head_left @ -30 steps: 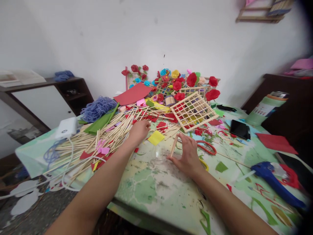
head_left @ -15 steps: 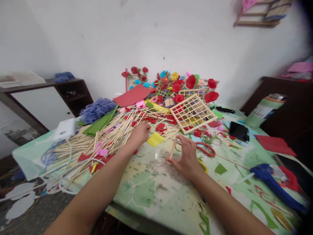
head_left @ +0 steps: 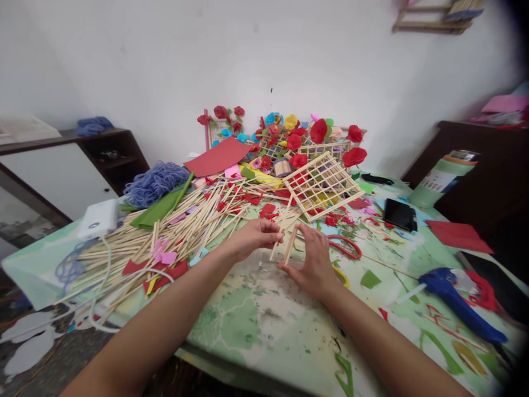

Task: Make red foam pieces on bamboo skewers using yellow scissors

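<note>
My left hand (head_left: 253,238) is pinched on a short wooden stick (head_left: 278,240) and holds it beside my right hand. My right hand (head_left: 314,261) grips another short wooden stick (head_left: 290,246) between thumb and fingers, tilted up off the table (head_left: 264,320). The two sticks lie close together, almost parallel, near the middle of the table. A big heap of long wooden sticks (head_left: 173,231) spreads out just left of my left hand.
A wooden lattice frame (head_left: 322,184) leans behind my hands, with paper flowers (head_left: 297,138) piled by the wall. Red scissors (head_left: 345,247) lie right of my right hand. A blue glue gun (head_left: 454,300), a black phone (head_left: 399,214), purple yarn (head_left: 155,182) and a white charger (head_left: 99,218) lie around.
My left hand left the stick heap and came right to my right hand, now carrying a short stick. My right hand has hardly moved.
</note>
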